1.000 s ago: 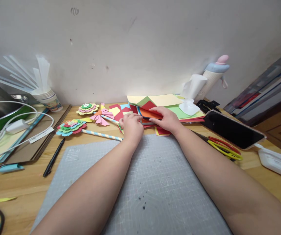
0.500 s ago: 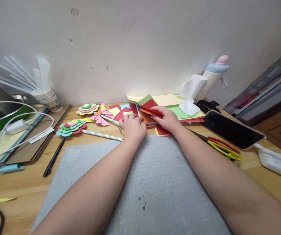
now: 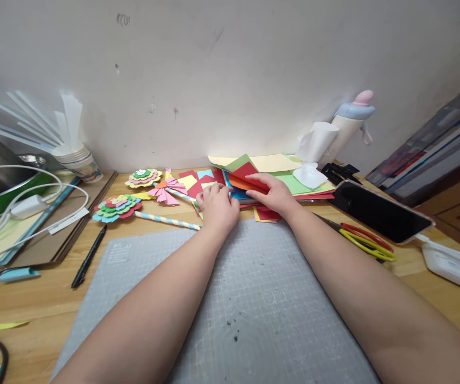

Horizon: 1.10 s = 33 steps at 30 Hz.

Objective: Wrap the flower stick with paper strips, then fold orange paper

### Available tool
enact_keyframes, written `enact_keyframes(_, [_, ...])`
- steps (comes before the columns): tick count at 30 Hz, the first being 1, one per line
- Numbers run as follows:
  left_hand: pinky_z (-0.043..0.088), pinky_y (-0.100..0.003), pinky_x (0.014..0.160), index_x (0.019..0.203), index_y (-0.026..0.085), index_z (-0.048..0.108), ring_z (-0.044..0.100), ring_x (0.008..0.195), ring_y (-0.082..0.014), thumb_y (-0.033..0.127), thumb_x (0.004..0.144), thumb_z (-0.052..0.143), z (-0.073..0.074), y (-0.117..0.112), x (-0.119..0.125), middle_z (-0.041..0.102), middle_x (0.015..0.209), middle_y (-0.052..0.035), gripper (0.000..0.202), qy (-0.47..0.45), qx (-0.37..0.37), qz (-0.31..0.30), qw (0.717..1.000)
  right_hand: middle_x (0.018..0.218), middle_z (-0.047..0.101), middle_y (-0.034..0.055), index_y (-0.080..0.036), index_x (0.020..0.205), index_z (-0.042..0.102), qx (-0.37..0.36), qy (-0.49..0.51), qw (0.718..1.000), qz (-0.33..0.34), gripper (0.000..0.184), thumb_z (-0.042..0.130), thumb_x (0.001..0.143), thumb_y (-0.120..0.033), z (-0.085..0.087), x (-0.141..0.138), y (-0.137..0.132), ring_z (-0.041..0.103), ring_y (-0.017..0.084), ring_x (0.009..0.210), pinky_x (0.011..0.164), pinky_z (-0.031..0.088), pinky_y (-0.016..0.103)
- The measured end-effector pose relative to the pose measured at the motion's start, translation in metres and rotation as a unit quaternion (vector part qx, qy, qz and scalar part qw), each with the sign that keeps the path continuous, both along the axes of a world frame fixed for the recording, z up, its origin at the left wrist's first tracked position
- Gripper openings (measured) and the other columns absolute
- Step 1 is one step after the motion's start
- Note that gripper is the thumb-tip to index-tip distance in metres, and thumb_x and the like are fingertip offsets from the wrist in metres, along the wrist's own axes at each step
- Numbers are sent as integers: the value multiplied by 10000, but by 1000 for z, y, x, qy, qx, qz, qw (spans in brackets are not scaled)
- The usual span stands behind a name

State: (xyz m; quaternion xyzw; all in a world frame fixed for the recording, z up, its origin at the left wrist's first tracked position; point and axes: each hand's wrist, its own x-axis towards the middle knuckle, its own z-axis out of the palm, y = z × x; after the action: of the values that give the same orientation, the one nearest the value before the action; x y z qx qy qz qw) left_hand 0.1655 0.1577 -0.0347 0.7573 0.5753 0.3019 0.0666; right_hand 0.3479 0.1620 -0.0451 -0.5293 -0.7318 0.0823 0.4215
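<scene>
Against the wall lies a pile of coloured paper. My right hand grips several raised sheets, red paper and orange paper among them, between thumb and fingers. Below these a blue sheet shows. At the pile's left edge my left hand has its fingers curled over the paper; its fingertips are partly hidden. To its left lie paper flowers: a multicoloured layered one on a striped stem, a green-topped one and a pink one.
A grey cutting mat lies under my forearms. On the right are scissors, a phone, a white case and a bottle. A black pen, paper cups and a white cable are on the left.
The orange sheet low in the pile has lifted up with the raised sheets, and blue paper now shows where orange was. Both hands have barely shifted.
</scene>
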Motion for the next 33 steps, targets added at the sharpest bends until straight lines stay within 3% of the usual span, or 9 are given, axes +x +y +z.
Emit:
enact_keyframes(2, [291,-429,961,961,285,685,462,1149,-245,304,881,438,-1,1,1,631,1169,-27,260,-8,-10,-9,1000,1196,634,27,-293,1162,624,1,1,1000,2,367,647,804,-372,-1,0,0,574,235,1127,989,441,419])
enact_keyframes(5, [307,-433,939,842,281,711,485,1109,-241,432,937,342,-3,3,3,658,1111,-16,409,-20,-20,-13,1000,1171,643,20,-287,1153,630,6,4,1000,7,303,562,860,-318,-1,1,0,583,211,1110,981,450,398])
enact_keyframes(8, [299,-450,943,814,265,718,486,1087,-251,492,912,392,-2,4,5,665,1078,-31,408,-23,-17,0,1000,1172,643,16,-277,1158,633,12,7,1000,10,340,493,859,-197,-2,1,2,584,191,1107,987,448,378])
enact_keyframes(14, [283,-486,955,815,212,723,464,1081,-305,510,852,473,6,12,20,660,1039,-103,391,-10,-9,47,999,1184,657,-16,-295,1121,671,11,15,1000,12,421,427,829,-114,-4,3,4,585,187,1120,1007,432,389])
enact_keyframes(19, [342,-460,891,708,222,703,518,1007,-296,349,808,520,17,26,25,686,914,-86,245,-16,-42,72,996,1008,726,-14,-275,933,746,-13,45,998,-28,372,431,801,-126,-8,8,10,656,190,978,922,494,377])
enact_keyframes(24, [339,-444,880,556,216,609,550,960,-286,365,780,532,44,26,-10,660,720,-59,279,-20,-55,87,994,969,743,-18,-279,907,755,-63,61,994,-69,326,466,812,-163,-11,14,19,676,193,936,884,515,382])
enact_keyframes(27, [370,-401,811,498,201,513,572,786,-243,358,764,522,66,13,-44,575,583,-22,308,-24,-58,98,993,973,743,-16,-290,883,761,-89,46,992,-80,324,475,811,-155,-13,13,21,679,205,917,857,521,398])
enact_keyframes(30, [392,-336,685,489,205,465,524,605,-184,366,741,527,84,-18,-77,493,507,12,306,-36,-70,103,992,985,741,-17,-300,883,762,-103,23,990,-88,339,477,802,-136,-12,12,20,671,215,940,868,511,408])
enact_keyframes(33, [372,-274,561,535,218,466,469,531,-145,408,722,548,90,-66,-101,474,508,38,279,-108,-101,132,980,1013,736,-22,-308,911,759,-114,1,989,-91,360,468,803,-126,-9,10,16,656,217,988,901,493,400])
